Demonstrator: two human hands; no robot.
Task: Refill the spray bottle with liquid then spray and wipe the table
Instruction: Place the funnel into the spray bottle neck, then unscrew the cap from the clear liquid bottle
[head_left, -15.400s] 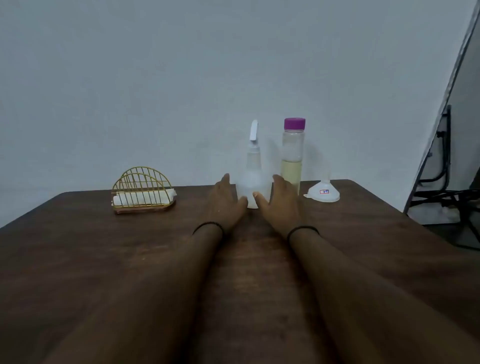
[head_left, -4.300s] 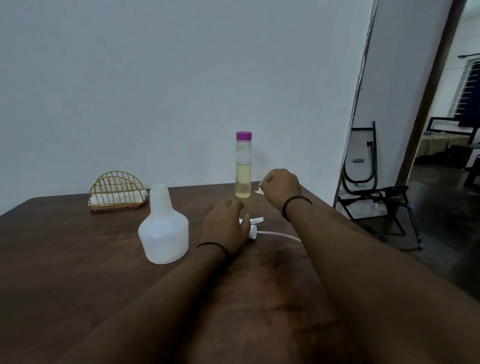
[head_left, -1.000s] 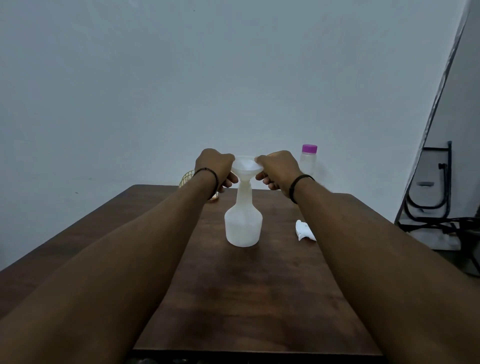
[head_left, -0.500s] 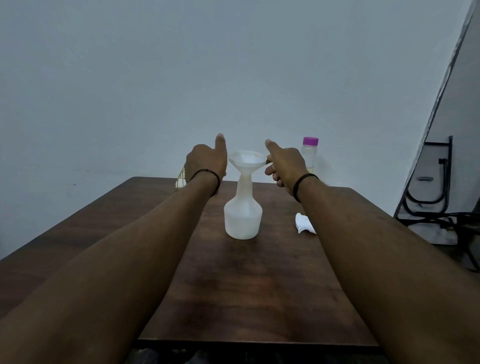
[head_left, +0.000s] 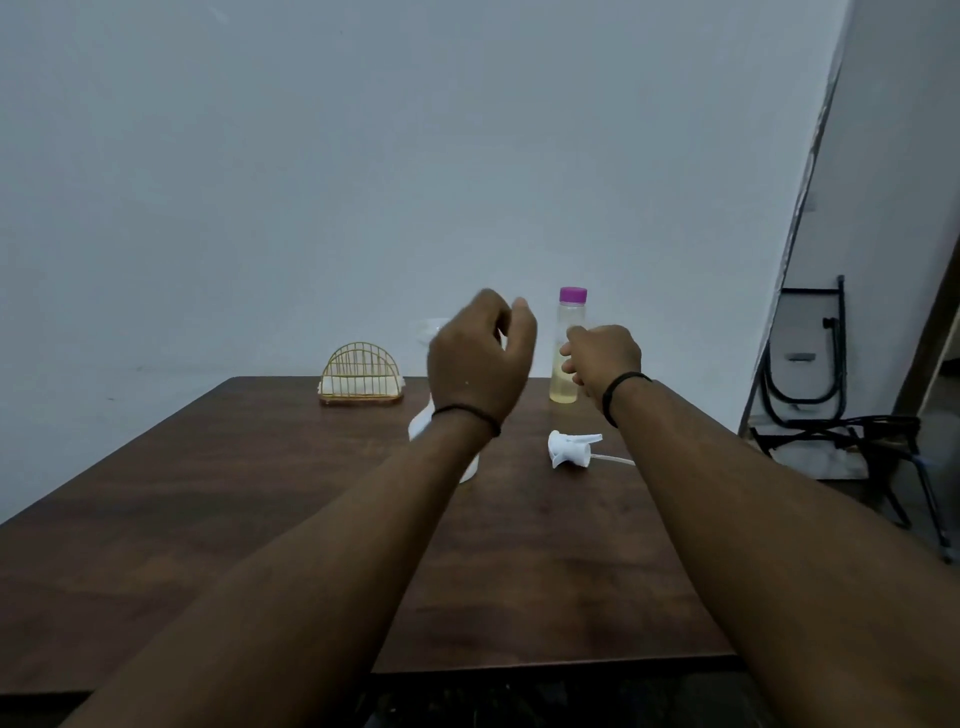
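Observation:
The white spray bottle stands uncapped on the brown table, mostly hidden behind my left wrist. Only the rim of the white funnel in its neck shows. My left hand hovers in front of the funnel, fingers loosely curled, holding nothing. A clear refill bottle with a purple cap and yellowish liquid stands at the back. My right hand is raised in front of its lower half, fingers loosely curled; whether it touches the bottle is unclear. The spray head lies on the table with its tube pointing right.
A gold wire holder with white napkins stands at the back left of the table. Right of the table, a folded black chair frame leans on the wall, with more black framing on the floor.
Both hands have left the funnel, which stays in the bottle's neck. My right hand has moved right to the purple-capped bottle. The view has shifted right.

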